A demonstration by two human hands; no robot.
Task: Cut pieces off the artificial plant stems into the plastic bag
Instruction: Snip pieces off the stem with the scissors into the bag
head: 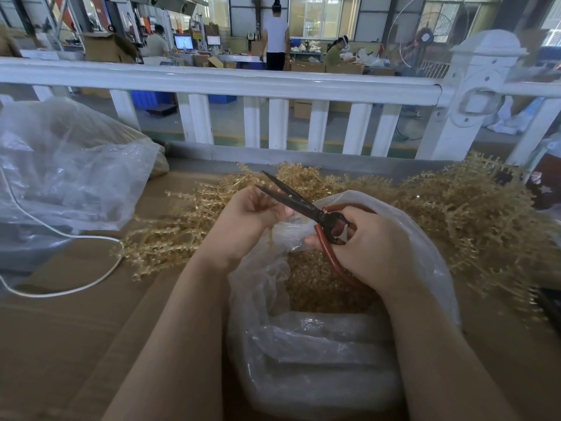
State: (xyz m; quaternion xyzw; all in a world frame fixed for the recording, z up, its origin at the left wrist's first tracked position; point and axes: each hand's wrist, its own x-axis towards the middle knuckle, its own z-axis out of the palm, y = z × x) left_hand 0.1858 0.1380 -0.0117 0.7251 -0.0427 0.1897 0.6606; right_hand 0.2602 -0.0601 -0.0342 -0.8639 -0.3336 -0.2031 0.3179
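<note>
My left hand pinches a short golden plant stem just over the mouth of the clear plastic bag. My right hand grips the red-handled scissors, whose dark blades are parted and point up and left past my left fingers. Inside the bag lies a heap of cut golden pieces. Piles of uncut golden stems spread across the table behind and to the right, with more stems to the left.
A large crumpled clear bag sits at the left with a white cable looping across the brown cardboard tabletop. A white railing borders the far side. People work in the hall beyond.
</note>
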